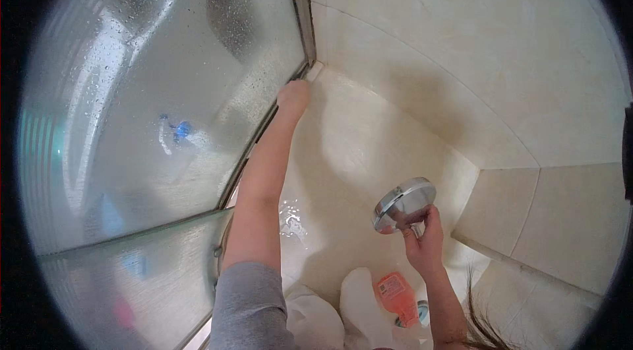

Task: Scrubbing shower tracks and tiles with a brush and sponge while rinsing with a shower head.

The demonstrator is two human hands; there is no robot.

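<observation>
My left hand (293,97) reaches forward to the bottom track of the glass shower screen (188,78), near the corner with the tiled wall. Its fingers are bent down at the frame, and whether they hold anything is hidden. My right hand (426,243) grips a round chrome shower head (405,204) by its neck, tilted above the wet shower floor (336,152). Below, beside my white-clad legs, a bottle of orange-red liquid (398,298) with a label lies on the floor.
Water drops cover the glass screen on the left. A metal upright (299,3) joins it to the beige tiled wall (445,18). A tiled ledge (524,266) runs along the right. A small puddle (292,219) glints on the floor by my left arm.
</observation>
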